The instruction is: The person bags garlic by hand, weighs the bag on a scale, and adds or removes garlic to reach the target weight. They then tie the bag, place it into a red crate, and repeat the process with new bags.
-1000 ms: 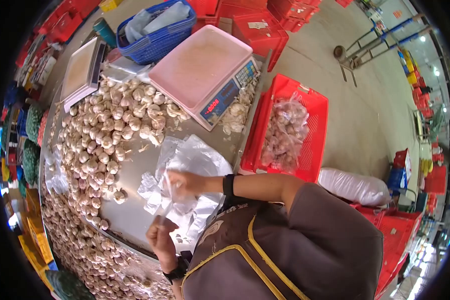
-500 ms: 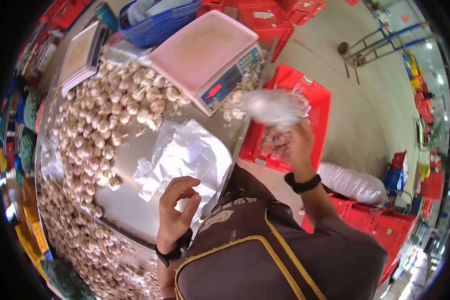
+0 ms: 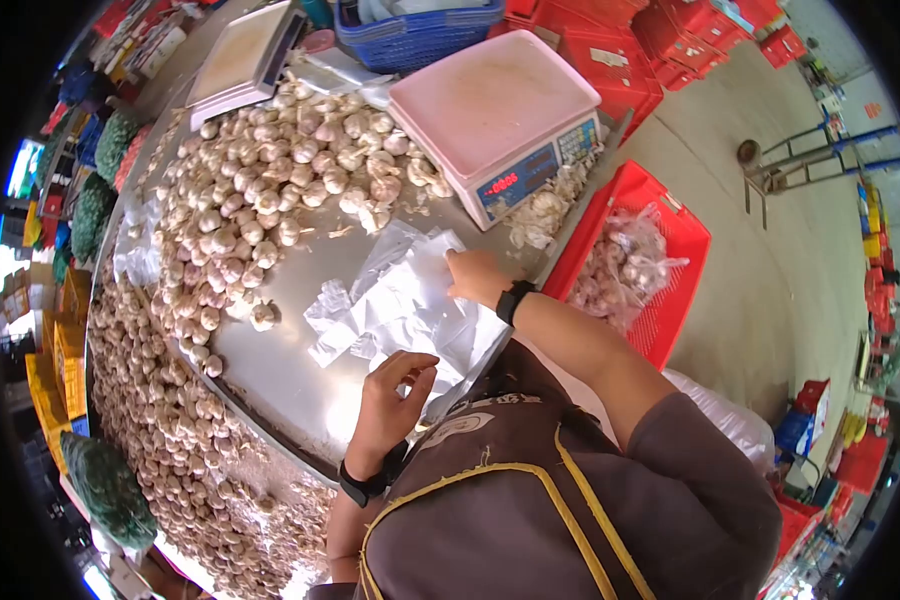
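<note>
As white plastic bags (image 3: 410, 310) lie spread on the metal worktop (image 3: 280, 375) by the edge nearest the person (image 3: 570, 500), the right hand (image 3: 475, 278) is at them, back from the red crate (image 3: 682, 295), where it held a blurred bagful half a second ago. The right arm (image 3: 590, 345) reaches across that edge, fingers bent; whether they grip plastic cannot be told. The left hand (image 3: 395, 405), loosely curled and seemingly holding nothing, is near the bags. Bagged garlic (image 3: 620, 262) lies in the crate; loose garlic bulbs (image 3: 235, 215) cover the worktop's far side.
</note>
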The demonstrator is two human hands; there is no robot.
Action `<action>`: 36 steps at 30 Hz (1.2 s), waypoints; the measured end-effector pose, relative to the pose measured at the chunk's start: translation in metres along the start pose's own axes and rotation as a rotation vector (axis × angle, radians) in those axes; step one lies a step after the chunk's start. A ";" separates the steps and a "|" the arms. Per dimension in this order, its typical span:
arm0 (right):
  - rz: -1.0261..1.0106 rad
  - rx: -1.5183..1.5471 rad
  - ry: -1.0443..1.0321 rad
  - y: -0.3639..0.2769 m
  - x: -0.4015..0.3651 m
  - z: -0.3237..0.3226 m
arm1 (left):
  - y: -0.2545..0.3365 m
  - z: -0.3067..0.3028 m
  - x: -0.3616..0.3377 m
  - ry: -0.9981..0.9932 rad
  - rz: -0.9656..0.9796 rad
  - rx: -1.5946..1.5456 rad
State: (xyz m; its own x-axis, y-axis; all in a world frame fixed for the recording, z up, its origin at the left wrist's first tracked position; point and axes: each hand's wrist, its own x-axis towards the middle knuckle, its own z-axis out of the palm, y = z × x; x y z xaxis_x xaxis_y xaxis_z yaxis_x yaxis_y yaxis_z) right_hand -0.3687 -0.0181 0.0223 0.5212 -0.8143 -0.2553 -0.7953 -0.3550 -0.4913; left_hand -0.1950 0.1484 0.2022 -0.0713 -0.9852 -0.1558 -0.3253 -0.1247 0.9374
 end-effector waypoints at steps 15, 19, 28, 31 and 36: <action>-0.450 0.225 0.107 -0.077 -0.023 -0.035 | -0.069 -0.001 -0.018 0.131 -0.273 -0.054; -0.228 0.440 -0.261 -0.095 -0.025 -0.036 | -0.091 0.009 -0.004 0.102 -0.324 -0.197; 0.009 1.000 -0.318 -0.118 -0.039 -0.048 | -0.093 0.002 0.000 0.156 -0.391 -0.464; -0.119 0.839 -0.184 -0.126 -0.036 -0.036 | -0.098 0.002 0.000 0.174 -0.357 -0.506; -0.134 0.860 -0.191 -0.133 -0.036 -0.035 | -0.104 -0.008 -0.009 0.220 -0.312 -0.781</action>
State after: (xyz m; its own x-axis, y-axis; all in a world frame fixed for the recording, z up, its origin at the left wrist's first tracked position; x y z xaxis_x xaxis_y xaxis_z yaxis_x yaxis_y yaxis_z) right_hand -0.2931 0.0424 0.1260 0.6972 -0.6728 -0.2475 -0.2565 0.0883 -0.9625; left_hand -0.1530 0.1691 0.1086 0.1235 -0.8830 -0.4528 0.4460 -0.3582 0.8202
